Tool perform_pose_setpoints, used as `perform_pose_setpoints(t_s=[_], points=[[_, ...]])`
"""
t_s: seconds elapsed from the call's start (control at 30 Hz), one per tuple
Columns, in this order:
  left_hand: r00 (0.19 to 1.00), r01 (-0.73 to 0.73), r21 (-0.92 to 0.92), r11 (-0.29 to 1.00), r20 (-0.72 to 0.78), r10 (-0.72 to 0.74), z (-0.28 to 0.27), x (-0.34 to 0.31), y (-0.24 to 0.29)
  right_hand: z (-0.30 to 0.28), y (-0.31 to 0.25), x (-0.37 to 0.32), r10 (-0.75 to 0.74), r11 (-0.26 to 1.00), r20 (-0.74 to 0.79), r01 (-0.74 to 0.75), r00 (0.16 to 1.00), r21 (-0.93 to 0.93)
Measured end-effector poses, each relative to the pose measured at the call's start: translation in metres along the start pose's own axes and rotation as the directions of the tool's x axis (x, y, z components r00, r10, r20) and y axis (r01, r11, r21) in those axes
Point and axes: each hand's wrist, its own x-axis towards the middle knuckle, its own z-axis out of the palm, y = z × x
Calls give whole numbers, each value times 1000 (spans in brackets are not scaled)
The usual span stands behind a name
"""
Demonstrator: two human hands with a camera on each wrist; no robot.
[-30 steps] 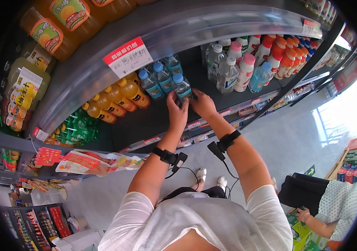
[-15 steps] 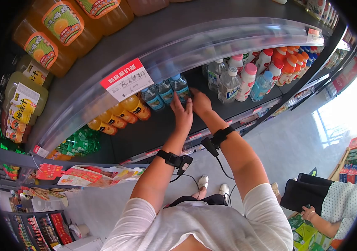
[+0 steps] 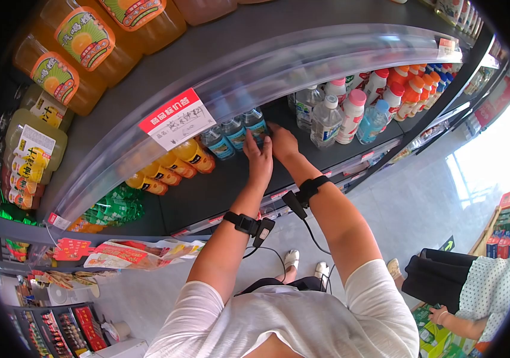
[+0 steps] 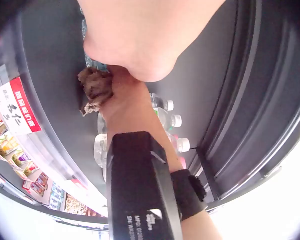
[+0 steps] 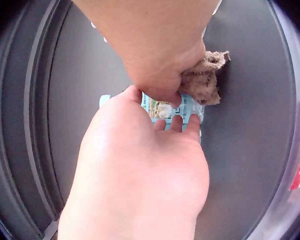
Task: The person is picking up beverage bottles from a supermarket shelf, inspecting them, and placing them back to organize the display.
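In the head view my left hand (image 3: 259, 160) reaches to the front right of a row of blue-labelled water bottles (image 3: 233, 136). Its fingertips rest on the nearest bottle (image 5: 162, 108) in the right wrist view, the thumb lying toward the cap end. Beside it, my right hand (image 3: 285, 143) grips a crumpled brown cloth (image 5: 205, 80), its fingers over the same label. The cloth (image 4: 96, 87) hangs beside the right hand in the left wrist view. The bottle caps are mostly hidden behind the shelf's clear front strip in the head view.
A price tag (image 3: 177, 120) hangs on the clear strip (image 3: 303, 56) above the bottles. Orange drink bottles (image 3: 177, 161) stand left; clear and pink-capped bottles (image 3: 350, 116) stand right. The shelf's front edge (image 3: 285, 190) lies under my forearms. Another person (image 3: 482, 286) stands behind right.
The nearest bottle, earlier in front of the row with its cap in plain view, has moved back in line with the others. Both hands stay at it. The view has shifted slightly.
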Motion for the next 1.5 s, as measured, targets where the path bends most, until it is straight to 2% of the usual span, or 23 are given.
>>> perform_pose_setpoints(t_s=[0.13, 0.23, 0.37, 0.47, 0.57, 0.63, 0.67, 0.77, 0.83, 0.87, 0.97, 1.0, 1.1, 1.13, 1.23, 1.27, 1.3, 1.37, 1.47, 1.5], points=[[999, 33, -6, 999, -21, -34, 4, 0, -4, -6, -3, 0, 26, 1000, 62, -25, 998, -4], [998, 58, -54, 997, -13, -59, 1, -1, 2, -1, 2, -5, -28, 999, -49, 30, 998, 24], [995, 94, -154, 984, -11, -97, -3, -10, 7, -11, 2, -18, -34, 995, -86, 43, 996, 94], [998, 48, -27, 998, 45, -47, -6, -22, 16, -21, 2, -32, -42, 989, -71, 52, 997, 139], [999, 3, -5, 1000, 54, -3, 3, -28, 11, -34, 3, -43, -1, 978, -18, 4, 1000, 209], [988, 30, -96, 995, 155, -15, 7, -35, 25, -43, 8, -52, 57, 950, 0, -54, 998, 308], [978, 46, -142, 989, 207, -16, 10, -39, 32, -50, 12, -57, 49, 954, -19, -42, 999, 298], [972, 5, -272, 962, 228, 60, 29, -54, 34, -71, 18, -81, 47, 959, -59, -29, 997, 281], [955, 2, -273, 962, 285, 79, 39, -59, 30, -82, 29, -88, 57, 955, -78, -32, 995, 294], [947, -2, -272, 962, 310, 89, 43, -60, 28, -88, 35, -91, 93, 918, -56, -64, 994, 390], [920, 109, -323, 940, 391, 27, 42, -63, 46, -121, 38, -103, 46, 877, -35, -23, 998, 479], [927, 83, -339, 937, 372, 53, 43, -64, 51, -134, 35, -106, 96, 847, 15, -89, 995, 524], [941, 28, -362, 932, 324, 98, 52, -61, 66, -157, 42, -116, 121, 750, 87, -149, 989, 645], [943, 21, -348, 937, 318, 96, 55, -58, 70, -165, 50, -120, 86, 793, 107, -133, 991, 594], [945, 51, -348, 936, 320, 67, 63, -61, 82, -189, 72, -126, 123, 810, 57, -133, 991, 571], [942, 69, -350, 934, 332, 55, 65, -66, 86, -194, 97, -117, 100, 887, -43, -69, 994, 457], [938, 89, -351, 932, 344, 40, 68, -71, 89, -208, 99, -114, 73, 945, -166, -16, 983, 325], [943, 112, -344, 932, 332, 9, 77, -81, 93, -231, 102, -108, -27, 998, -384, 45, 923, 38], [944, 176, -338, 925, 326, -60, 86, -97, 104, -264, 89, -96, 21, 999, -405, -9, 914, 31], [941, 203, -339, 919, 327, -87, 91, -102, 109, -269, 93, -87, -25, 1000, -420, 19, 907, -18]])
